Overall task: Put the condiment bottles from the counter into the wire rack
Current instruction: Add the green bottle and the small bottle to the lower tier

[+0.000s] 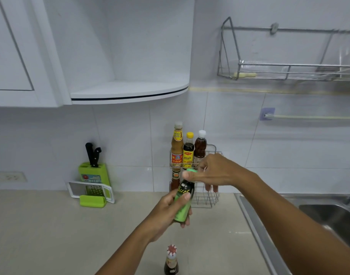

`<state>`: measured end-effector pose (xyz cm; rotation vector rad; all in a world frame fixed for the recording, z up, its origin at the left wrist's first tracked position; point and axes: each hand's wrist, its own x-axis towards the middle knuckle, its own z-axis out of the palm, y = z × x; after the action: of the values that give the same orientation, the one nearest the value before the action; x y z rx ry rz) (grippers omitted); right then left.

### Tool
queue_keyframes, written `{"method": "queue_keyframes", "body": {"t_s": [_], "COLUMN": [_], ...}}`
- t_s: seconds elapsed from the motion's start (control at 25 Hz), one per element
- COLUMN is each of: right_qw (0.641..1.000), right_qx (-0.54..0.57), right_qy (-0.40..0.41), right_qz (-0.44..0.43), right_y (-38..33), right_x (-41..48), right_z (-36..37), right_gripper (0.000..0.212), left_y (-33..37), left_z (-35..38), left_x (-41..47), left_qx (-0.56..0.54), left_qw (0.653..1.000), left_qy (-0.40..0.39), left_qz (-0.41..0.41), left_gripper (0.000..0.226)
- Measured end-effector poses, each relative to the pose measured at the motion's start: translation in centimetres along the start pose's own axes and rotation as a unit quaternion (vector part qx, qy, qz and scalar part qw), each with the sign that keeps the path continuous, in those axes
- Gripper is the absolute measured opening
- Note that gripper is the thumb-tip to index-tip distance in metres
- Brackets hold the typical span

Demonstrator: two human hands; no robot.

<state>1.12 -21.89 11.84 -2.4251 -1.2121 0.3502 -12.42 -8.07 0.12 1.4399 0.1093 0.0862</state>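
1. A green knife block (94,175) is standing against the wall, well left of the fingers.
2. A grater (90,190) is leaning just before it.
3. A sink (328,217) is lying right of the fingers.

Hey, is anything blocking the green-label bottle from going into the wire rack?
Partly. The green-label bottle is in the left hand, and the right hand covers the wire rack front. Three bottles fill the upper tier's left; the right looks free.

Both hands, left (168,211) and right (213,171), curl closed, arms extended.
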Motion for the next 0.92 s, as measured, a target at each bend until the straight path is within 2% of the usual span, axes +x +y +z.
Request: {"method": "queue_keyframes", "body": {"t_s": [0.08,0.2,0.36,0.44,0.6,0.76,0.84,0.92], "right_qw": [0.994,0.987,0.991,0.99,0.998,0.998,0.995,0.978], "right_qx": [0.082,0.098,0.041,0.003,-0.007,-0.015,0.073,0.183], "right_qy": [-0.018,-0.003,-0.002,0.016,0.043,0.051,0.026,-0.033], "right_qz": [-0.064,-0.128,-0.126,-0.139,-0.045,0.032,0.062,0.095], "right_y": [0.6,1.3,2.3,2.7,3.0,3.9,5.1,6.7], "right_x": [0.3,1.3,2.3,2.8,3.8,4.3,4.4,4.5], "right_z": [-0.3,0.9,3.5,4.4,5.7,6.9,6.9,6.5], "right_gripper": [0.047,0.022,0.024,0.025,0.022,0.023,0.027,0.032], "left_y": [-0.2,0.0,0.5,0.4,-2.1,-5.1,-5.4,-5.1], "left_z": [-0.1,-0.1,-0.2,-0.1,0.8,1.4,1.5,1.0], "left_x": [-0.1,0.6,1.4,2.1,4.0,5.2,6.1,6.9], "left_qx": [-0.018,0.026,0.06,0.099,0.204,0.368,0.377,0.345], "left_qw": [0.999,0.998,0.993,0.991,0.976,0.906,0.901,0.922], "left_qy": [-0.029,-0.046,-0.082,-0.062,0.072,0.2,0.204,0.177], "left_qz": [-0.018,-0.039,-0.065,-0.057,0.013,0.059,0.062,0.027], "left_gripper": [0.035,0.029,0.035,0.038,0.049,0.056,0.055,0.061]}}
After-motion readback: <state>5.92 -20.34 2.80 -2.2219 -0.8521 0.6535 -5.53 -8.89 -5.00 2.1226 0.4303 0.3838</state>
